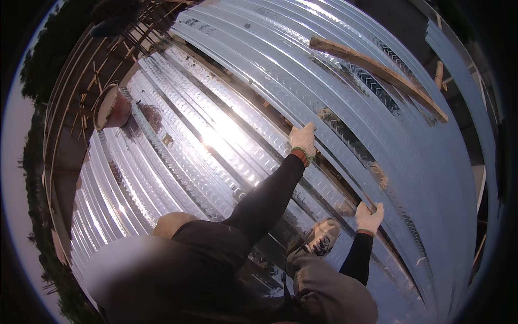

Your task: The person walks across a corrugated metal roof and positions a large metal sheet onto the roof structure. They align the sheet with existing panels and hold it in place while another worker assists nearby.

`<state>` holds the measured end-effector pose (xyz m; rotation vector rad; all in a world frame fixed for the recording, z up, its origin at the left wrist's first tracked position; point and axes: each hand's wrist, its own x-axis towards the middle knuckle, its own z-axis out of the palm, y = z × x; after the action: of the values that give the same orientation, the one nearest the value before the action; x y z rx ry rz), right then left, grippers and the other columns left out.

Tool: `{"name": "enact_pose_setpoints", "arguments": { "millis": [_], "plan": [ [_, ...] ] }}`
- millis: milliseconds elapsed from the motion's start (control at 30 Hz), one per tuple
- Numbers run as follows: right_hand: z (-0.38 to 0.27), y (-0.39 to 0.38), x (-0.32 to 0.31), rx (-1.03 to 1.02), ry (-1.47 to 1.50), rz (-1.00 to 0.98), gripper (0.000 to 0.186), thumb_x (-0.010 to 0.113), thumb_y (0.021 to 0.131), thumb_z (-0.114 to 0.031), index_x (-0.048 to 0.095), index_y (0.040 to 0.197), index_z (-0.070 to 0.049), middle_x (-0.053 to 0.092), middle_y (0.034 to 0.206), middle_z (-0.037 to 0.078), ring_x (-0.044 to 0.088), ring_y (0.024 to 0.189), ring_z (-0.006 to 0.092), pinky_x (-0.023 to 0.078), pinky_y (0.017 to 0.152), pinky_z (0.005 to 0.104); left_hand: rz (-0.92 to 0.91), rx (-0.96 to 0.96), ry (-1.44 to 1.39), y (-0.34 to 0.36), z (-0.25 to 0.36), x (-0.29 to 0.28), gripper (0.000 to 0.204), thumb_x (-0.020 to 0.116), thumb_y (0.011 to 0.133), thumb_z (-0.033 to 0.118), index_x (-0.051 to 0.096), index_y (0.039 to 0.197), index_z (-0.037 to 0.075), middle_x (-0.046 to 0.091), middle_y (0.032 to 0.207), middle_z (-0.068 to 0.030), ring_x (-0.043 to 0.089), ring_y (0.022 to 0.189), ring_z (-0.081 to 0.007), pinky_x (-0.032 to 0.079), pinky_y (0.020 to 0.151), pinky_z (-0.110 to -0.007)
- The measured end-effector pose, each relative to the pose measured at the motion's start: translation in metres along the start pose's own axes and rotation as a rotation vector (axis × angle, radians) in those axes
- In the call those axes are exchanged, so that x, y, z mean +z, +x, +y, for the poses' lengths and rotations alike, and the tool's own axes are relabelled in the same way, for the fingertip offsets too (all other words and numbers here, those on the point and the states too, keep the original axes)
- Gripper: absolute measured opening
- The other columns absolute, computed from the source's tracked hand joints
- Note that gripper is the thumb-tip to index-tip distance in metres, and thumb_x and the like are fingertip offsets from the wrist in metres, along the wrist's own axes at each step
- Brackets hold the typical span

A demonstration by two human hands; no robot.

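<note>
Head view, lower left: bulging up smooth and grey-white, too blurred to identify.
Sleeves [272,189]: matte black, close-fitting, reaching to both wrists.
Trousers [334,289]: dull brown-grey cloth, soft and creased, bent at the knee.
Shoe [324,235]: pale, rounded at the toe, with dark lacing.
Right hand [369,217]: gloved in off-white knit, reddish at the cuff, closed on the edge of the upper sheet [302,89], fingertips partly hidden.
Left hand [304,139]: farther out along that same edge, in a matching glove, banded green and orange at the wrist, also closed on the metal.
Upper sheet: silvery and glossy, long and ribbed, lying mostly to the right of both hands, pressed with rows of small raised marks, smeared brown in patches.
Lower sheets [189,124]: to the left of that edge, ribbed and dimpled likewise, blazing with sun glare.
Plank [380,78]: rough brown wood, lying on the upper sheet at upper right.
Bucket [122,112]: reddish and round-mouthed, pale inside, on the lower sheets at left.
Markings [197,25]: dark, near the upper sheet's far end, too small to read.
Rods [145,32]: thin, brown, criss-crossed, beyond the sheets.
Trees [51,62]: dark green, at the far left.
</note>
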<state>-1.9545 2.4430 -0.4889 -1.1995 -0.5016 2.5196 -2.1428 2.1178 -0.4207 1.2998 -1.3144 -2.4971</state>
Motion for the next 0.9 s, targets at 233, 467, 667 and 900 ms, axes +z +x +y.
{"name": "enact_pose_setpoints", "arguments": {
  "millis": [233, 467, 667, 900],
  "plan": [
    [-0.013, 0.011, -0.033, -0.069, -0.180, -0.033, 0.024, 0.059, 0.108, -0.027, 0.060, 0.112, -0.003, 0.067, 0.112, 0.008, 0.064, 0.113, 0.0196, 0.052, 0.101, 0.0378, 0.060, -0.021, 0.321, -0.004, -0.013, -0.004, 0.040, 0.079, 0.078, 0.022, 0.064, 0.105, -0.004, 0.067, 0.088, -0.0130, 0.065, 0.079, -0.0241, 0.052, 0.071, -0.044],
    [-0.010, 0.000, -0.043, -0.428, -1.199, -0.222, 0.023, 0.059, 0.106, -0.019, 0.059, 0.117, 0.002, 0.068, 0.116, 0.009, 0.065, 0.110, 0.0169, 0.054, 0.099, 0.0326, 0.097, 0.091, 0.509, 0.008, -0.017, -0.026, 0.050, 0.077, 0.079, 0.024, 0.065, 0.115, -0.009, 0.071, 0.100, -0.0200, 0.068, 0.084, -0.0257, 0.056, 0.074, -0.043],
    [0.019, -0.032, -0.025, -0.581, -1.634, -0.173, 0.024, 0.063, 0.103, -0.015, 0.059, 0.115, 0.006, 0.069, 0.117, 0.013, 0.066, 0.109, 0.0174, 0.054, 0.098, 0.0313, 0.124, -0.006, 0.341, 0.029, -0.044, -0.056, 0.052, 0.076, 0.081, 0.025, 0.062, 0.111, -0.016, 0.070, 0.090, -0.0201, 0.069, 0.081, -0.0248, 0.055, 0.072, -0.043],
    [0.012, -0.036, -0.029, -0.719, -1.769, -0.206, 0.034, 0.076, 0.096, -0.011, 0.058, 0.120, 0.006, 0.070, 0.113, 0.013, 0.068, 0.103, 0.0196, 0.055, 0.092, 0.0326, 0.101, 0.010, 0.355, 0.003, -0.027, -0.052, 0.045, 0.078, 0.086, 0.029, 0.063, 0.102, -0.010, 0.067, 0.084, -0.0153, 0.065, 0.078, -0.0216, 0.053, 0.069, -0.043]
  ]
}}
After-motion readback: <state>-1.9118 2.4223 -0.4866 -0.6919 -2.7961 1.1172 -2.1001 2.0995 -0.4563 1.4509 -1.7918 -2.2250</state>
